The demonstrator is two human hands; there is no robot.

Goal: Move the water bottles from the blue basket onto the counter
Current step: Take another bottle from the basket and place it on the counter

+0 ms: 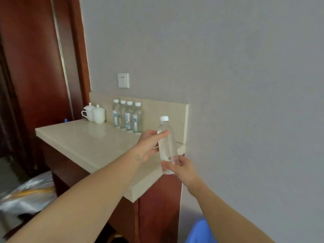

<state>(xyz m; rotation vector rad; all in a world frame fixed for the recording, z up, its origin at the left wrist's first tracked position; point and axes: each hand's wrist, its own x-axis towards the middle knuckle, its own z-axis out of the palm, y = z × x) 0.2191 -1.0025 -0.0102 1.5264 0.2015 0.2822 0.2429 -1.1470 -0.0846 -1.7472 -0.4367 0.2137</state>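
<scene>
A clear water bottle (166,144) with a white cap is held upright above the right end of the beige counter (84,139). My left hand (149,144) grips its upper body, thumb across the front. My right hand (182,168) grips its base from below. Several labelled water bottles (127,116) stand in a row at the back of the counter against the splashback. A corner of the blue basket (199,232) shows at the bottom edge, partly hidden by my right forearm.
Two white lidded cups (93,113) stand at the counter's back left. A wall socket (123,80) sits above the bottles. A dark red wooden door frame (35,67) rises on the left. A silvery plastic bag (26,195) lies on the floor below the counter.
</scene>
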